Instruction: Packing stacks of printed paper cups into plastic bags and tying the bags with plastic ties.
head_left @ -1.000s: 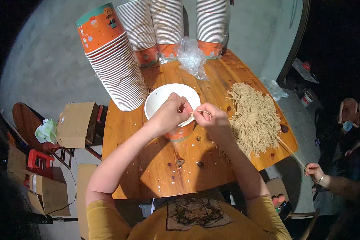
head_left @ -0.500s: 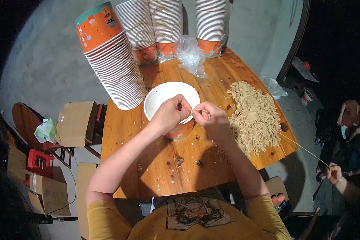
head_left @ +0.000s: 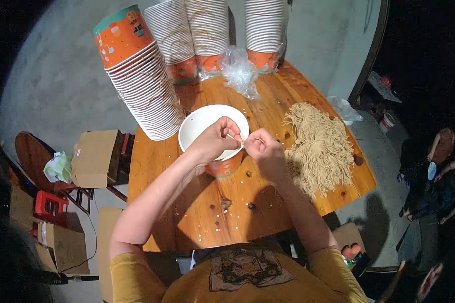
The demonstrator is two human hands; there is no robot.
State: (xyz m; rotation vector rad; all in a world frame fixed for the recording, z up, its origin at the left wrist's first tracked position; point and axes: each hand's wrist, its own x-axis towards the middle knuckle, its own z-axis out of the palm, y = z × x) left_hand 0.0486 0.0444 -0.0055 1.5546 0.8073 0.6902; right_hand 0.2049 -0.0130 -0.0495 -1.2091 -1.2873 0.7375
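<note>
Far left of the frame, a red stool (head_left: 51, 204) and a brown cardboard box (head_left: 95, 157) sit on the floor. Upper left, here's the tall nested stack of paper buckets (head_left: 145, 93), mouths down, its teal-and-orange closed end tipping toward the upper left corner and its white rims running down to the wooden table (head_left: 187, 214). Behind it, more white-rimmed stacks, these mouths up.

Centre of the frame now: the orange bucket (head_left: 199, 123) stands upright, white mouth facing up, its orange wall showing below the rim; inside, just a small dark speck on the white wall. The left hand (head_left: 216, 142) leans over that mouth, thumb and fingers pinched together on thin cord (head_left: 258, 139) at the right-hand rim. Right up against it, the right hand (head_left: 266, 154) is curled nearly closed, gripping the cord too; the short visible piece runs crosswise, arching over the fingers. Both hands are holding their spot at the rim.

Over to the right, a heap of tan cord (head_left: 321, 151) spreads down the table, and here's the change: the other person's hand and the strand pulled taut from that heap are gone.
</note>
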